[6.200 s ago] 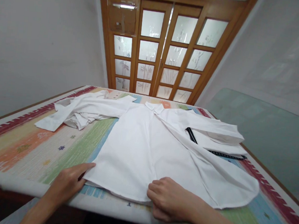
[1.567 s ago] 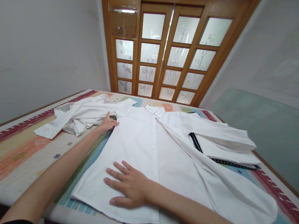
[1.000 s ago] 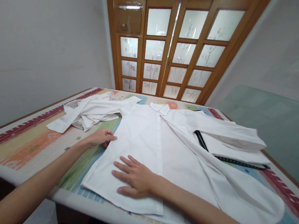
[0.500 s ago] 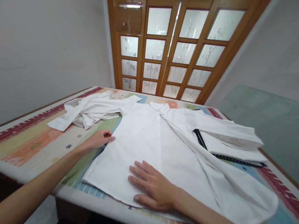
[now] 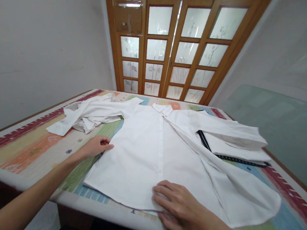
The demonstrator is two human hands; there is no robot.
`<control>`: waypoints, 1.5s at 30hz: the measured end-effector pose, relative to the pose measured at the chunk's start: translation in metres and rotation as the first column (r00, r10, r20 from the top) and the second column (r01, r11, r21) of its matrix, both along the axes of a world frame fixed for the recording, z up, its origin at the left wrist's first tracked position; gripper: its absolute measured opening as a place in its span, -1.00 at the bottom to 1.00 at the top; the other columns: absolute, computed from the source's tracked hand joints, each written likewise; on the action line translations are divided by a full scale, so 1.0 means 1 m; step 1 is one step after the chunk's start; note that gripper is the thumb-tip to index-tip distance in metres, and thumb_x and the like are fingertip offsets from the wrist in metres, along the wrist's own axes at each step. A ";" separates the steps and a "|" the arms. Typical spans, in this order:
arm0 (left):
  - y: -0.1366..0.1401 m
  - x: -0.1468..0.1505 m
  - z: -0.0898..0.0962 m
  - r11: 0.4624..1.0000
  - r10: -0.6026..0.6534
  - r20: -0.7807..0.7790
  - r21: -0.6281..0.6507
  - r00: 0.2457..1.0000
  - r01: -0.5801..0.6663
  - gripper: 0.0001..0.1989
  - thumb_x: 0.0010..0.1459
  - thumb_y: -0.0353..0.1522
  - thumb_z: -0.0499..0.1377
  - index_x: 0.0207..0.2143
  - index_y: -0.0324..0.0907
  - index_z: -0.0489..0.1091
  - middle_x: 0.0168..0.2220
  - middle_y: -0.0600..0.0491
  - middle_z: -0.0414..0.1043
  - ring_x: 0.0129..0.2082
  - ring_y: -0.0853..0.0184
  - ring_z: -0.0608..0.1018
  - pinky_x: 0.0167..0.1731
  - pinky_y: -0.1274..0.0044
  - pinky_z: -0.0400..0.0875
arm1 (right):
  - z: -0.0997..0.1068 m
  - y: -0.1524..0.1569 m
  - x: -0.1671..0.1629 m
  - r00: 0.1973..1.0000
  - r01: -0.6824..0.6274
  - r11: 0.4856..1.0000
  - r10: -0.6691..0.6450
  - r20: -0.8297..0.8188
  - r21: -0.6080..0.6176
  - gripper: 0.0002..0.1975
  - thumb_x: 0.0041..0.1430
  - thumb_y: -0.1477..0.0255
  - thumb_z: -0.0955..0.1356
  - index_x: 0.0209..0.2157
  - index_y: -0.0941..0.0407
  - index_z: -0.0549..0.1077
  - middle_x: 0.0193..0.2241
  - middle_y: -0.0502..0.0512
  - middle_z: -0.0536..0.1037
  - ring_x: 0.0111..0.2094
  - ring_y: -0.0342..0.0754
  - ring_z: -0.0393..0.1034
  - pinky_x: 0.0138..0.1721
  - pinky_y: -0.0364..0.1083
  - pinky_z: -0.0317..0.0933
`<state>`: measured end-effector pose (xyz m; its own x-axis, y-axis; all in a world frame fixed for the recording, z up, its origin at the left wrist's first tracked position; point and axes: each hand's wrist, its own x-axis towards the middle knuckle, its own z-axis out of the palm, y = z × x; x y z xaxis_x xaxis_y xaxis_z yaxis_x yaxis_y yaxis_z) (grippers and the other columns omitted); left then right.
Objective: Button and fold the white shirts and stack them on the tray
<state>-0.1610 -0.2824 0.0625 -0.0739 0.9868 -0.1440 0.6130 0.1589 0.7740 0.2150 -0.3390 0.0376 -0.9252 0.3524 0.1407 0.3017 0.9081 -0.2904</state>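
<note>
Shirt (image 5: 134,159) runs near to far, collar (image 5: 162,109) far; right hand (image 5: 176,207) bent at near hem (image 5: 121,201), left hand (image 5: 96,147) curled at left side; cannot tell if either grips.

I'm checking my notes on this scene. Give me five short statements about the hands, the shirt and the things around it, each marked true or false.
1. The left hand is at the white shirt's side edge. True.
2. The collar lies at the end away from the person. True.
3. The right hand is at the collar. False: it is by the bottom hem.
4. The black-trimmed cloth lies left of the shirt. False: it lies right, partly under a sleeve.
5. The tablecloth is patterned. True.
</note>
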 end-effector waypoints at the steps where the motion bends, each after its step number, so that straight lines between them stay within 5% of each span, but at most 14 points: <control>1: -0.002 0.000 0.000 1.000 -0.006 -0.002 -0.001 1.000 0.006 -0.58 -0.22 0.01 0.28 -0.56 -0.16 0.34 -0.67 0.15 0.30 -0.62 0.37 0.33 -0.55 0.54 0.15 | 0.002 -0.002 0.005 0.998 0.041 0.999 -0.041 0.039 0.003 -0.85 0.12 0.44 0.30 -0.25 0.11 0.43 -0.21 0.21 0.52 -0.14 0.07 0.38 -0.16 0.00 0.29; 5: -0.005 0.000 0.000 0.997 0.000 0.072 -0.074 0.997 0.006 -0.48 -0.25 0.09 0.27 -0.52 -0.15 0.29 -0.69 0.20 0.25 -0.66 0.41 0.27 -0.60 0.56 0.07 | 0.003 -0.010 0.025 0.972 0.158 0.987 -0.156 0.174 0.006 -0.90 0.06 0.40 0.34 -0.35 0.10 0.37 -0.35 0.14 0.46 -0.29 0.02 0.33 -0.29 -0.04 0.19; 16: -0.003 -0.002 -0.004 0.974 0.049 0.245 -0.227 0.968 0.008 -0.37 -0.31 0.08 0.34 -0.35 -0.13 0.23 -0.61 0.21 0.34 -0.63 0.39 0.34 -0.63 0.59 0.09 | -0.015 -0.015 0.036 0.931 0.130 0.990 -0.142 0.336 0.058 -0.90 0.00 0.58 0.26 -0.40 0.11 0.33 -0.46 0.06 0.48 -0.51 -0.09 0.30 -0.48 -0.10 -0.05; 31: -0.017 -0.020 -0.019 0.979 -0.063 -0.016 -0.195 0.998 0.059 -0.48 -0.25 0.13 0.18 -0.49 -0.10 0.20 -0.71 0.26 0.10 -0.68 0.41 0.21 -0.61 0.55 0.01 | 0.011 -0.004 0.049 0.864 0.280 0.951 -0.189 0.467 -0.132 -0.90 -0.16 0.54 0.29 -0.53 0.12 0.43 -0.51 0.07 0.53 -0.49 -0.07 0.34 -0.46 -0.12 -0.04; 40: -0.025 -0.018 -0.016 0.999 -0.033 -0.213 -0.044 0.977 0.024 -0.47 -0.09 -0.03 0.09 -0.12 -0.16 0.29 -0.57 0.19 0.32 -0.54 0.26 0.42 -0.50 0.50 0.21 | 0.028 0.010 0.039 0.954 0.274 0.960 -0.262 0.148 -0.062 -0.88 0.23 0.41 0.28 -0.33 0.11 0.43 -0.36 0.10 0.50 -0.33 -0.05 0.37 -0.28 -0.10 0.21; 45: -0.033 -0.018 -0.019 0.999 -0.036 -0.183 -0.025 0.982 0.032 -0.25 -0.10 -0.12 0.12 0.14 -0.25 0.17 -0.38 0.12 0.37 -0.45 0.24 0.46 -0.37 0.44 0.33 | 0.013 0.037 0.018 0.962 0.264 0.962 -0.257 -0.093 0.073 -0.75 0.32 0.37 0.24 -0.04 0.14 0.41 -0.03 0.27 0.48 0.00 0.08 0.36 0.02 0.09 0.28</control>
<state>-0.1789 -0.3150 0.0433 -0.0673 0.9859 -0.1529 0.7498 0.1511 0.6442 0.2329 -0.3023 0.0509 -0.7873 0.5630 0.2513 0.5092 0.8236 -0.2499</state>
